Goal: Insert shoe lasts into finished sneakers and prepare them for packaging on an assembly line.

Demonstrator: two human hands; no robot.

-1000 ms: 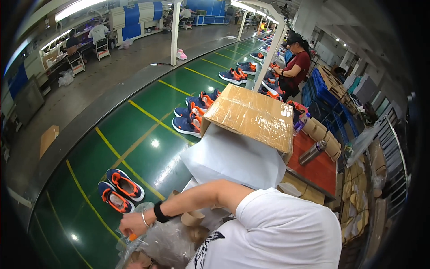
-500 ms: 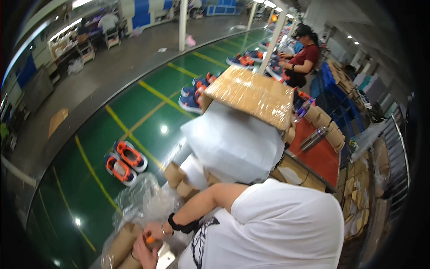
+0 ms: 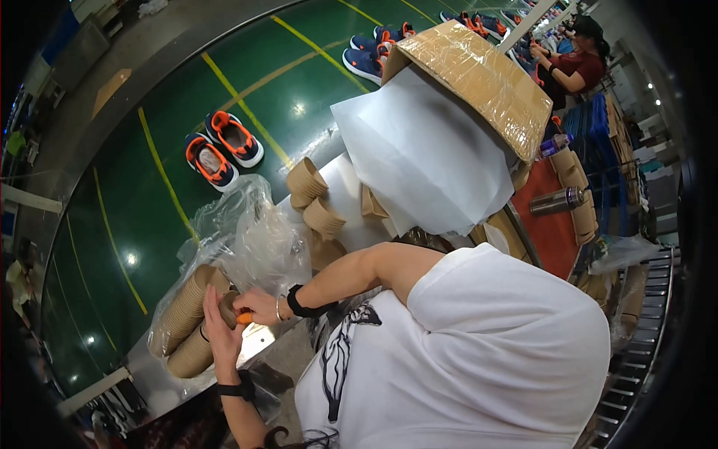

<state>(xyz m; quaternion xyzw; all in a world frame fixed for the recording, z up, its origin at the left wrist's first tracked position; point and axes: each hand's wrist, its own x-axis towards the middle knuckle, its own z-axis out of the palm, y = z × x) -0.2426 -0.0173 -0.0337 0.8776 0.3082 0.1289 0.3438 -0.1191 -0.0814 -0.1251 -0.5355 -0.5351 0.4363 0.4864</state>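
Note:
Stacks of ribbed brown cardboard inserts (image 3: 183, 310) lie in a clear plastic bag (image 3: 258, 232) at the table's near edge. My left hand (image 3: 219, 333) rests against the stacks with its fingers stretched out. Beside it, my right hand (image 3: 258, 305) has its fingers curled on a brown cardboard insert (image 3: 229, 301) at the end of a stack. A small orange thing (image 3: 244, 318) shows at the right hand's fingers; I cannot tell whether it is worn or held. More nested inserts (image 3: 307, 179) stand beyond the bag.
A pair of navy and orange shoes (image 3: 223, 148) sits on the green table (image 3: 134, 217) with yellow lines. A cardboard box (image 3: 479, 82) with white paper (image 3: 426, 150) stands to the right. Past it are a metal bottle (image 3: 557, 200) on a red surface and a co-worker (image 3: 580, 63).
The view has tilted down, so the table and shoes appear higher and my left forearm shows. Both hands stay at the bagged inserts; my left fingers now lie straighter along the stack.

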